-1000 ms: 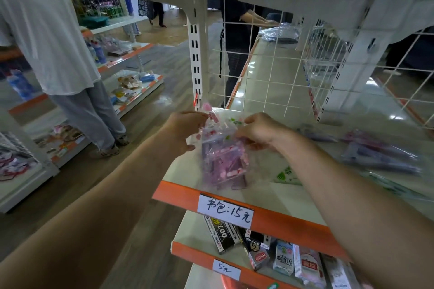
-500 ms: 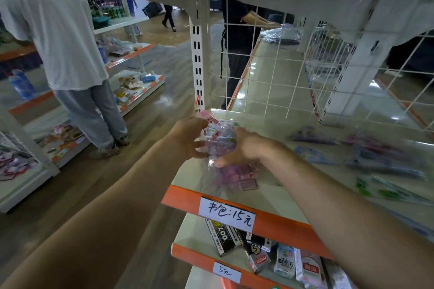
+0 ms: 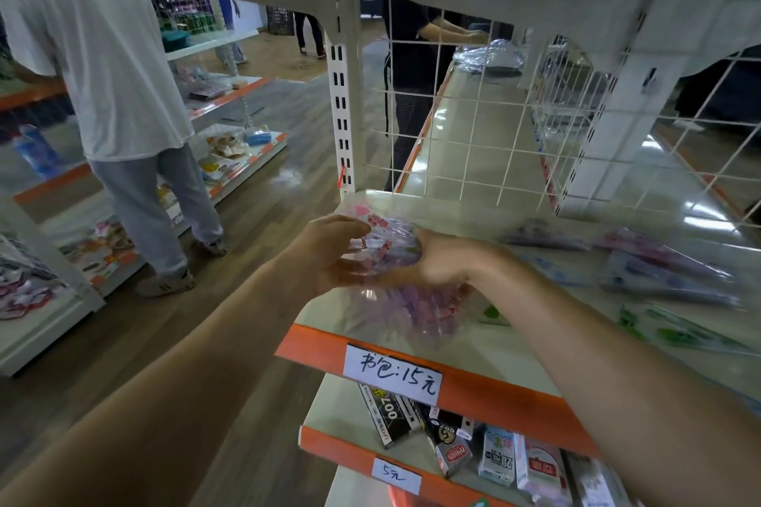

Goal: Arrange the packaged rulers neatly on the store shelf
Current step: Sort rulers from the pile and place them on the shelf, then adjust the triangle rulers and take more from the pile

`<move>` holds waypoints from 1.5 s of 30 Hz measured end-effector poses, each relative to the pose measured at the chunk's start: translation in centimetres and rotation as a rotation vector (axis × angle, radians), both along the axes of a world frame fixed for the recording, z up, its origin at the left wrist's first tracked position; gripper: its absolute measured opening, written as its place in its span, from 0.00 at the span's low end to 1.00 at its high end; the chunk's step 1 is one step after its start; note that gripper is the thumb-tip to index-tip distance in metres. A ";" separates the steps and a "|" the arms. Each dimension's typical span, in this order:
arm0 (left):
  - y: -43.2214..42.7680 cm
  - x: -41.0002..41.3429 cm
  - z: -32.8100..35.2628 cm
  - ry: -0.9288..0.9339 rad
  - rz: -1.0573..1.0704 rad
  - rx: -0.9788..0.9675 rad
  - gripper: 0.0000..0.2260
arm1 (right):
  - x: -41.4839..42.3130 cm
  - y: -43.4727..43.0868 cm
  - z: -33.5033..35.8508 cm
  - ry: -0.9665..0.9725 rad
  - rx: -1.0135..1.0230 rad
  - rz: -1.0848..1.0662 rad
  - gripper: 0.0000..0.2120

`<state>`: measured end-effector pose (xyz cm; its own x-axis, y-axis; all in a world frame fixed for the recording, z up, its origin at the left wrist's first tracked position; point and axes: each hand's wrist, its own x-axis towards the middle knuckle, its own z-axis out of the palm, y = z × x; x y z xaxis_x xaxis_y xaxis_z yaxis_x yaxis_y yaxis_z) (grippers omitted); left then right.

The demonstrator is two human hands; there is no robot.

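Packaged rulers (image 3: 416,300) in clear, pink-printed wrap are held over the front left corner of the shelf (image 3: 514,354). The left hand (image 3: 333,255) pinches the upper edge and the right hand (image 3: 444,263) clutches the middle, its fingertips hidden behind plastic. Loose packs (image 3: 667,280) lie further right — too blurred to read.

Wood-plank floor (image 3: 263,226) ran between white shelving units (image 3: 224,95) with orange edges; a wire grid panel (image 3: 473,123) backed the near shelf (image 3: 514,358), beside a slotted upright (image 3: 344,128).

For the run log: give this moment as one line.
task: unfinished | left hand: grips packs | right hand: grips packs | loose packs: on shelf, to the right
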<state>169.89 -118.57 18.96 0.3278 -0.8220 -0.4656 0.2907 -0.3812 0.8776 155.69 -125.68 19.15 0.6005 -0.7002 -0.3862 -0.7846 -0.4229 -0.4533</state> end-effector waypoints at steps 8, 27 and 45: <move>1.4 -0.1 0.2 -0.169 -0.127 0.062 0.04 | 0.1 0.0 -0.5 0.171 -0.234 -0.127 0.39; -9.9 7.2 -3.2 -0.966 -0.277 0.123 0.15 | 2.1 2.7 -1.7 0.268 -0.182 -0.072 0.59; -1.1 5.0 -0.5 -0.468 -0.196 0.086 0.05 | 0.4 -0.3 2.5 -0.092 -0.013 -0.206 0.06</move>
<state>174.86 -119.63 18.48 0.3607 -0.8541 -0.3746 -0.2095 -0.4656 0.8598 156.08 -125.99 21.67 0.4768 -0.8160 -0.3267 -0.8104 -0.2641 -0.5229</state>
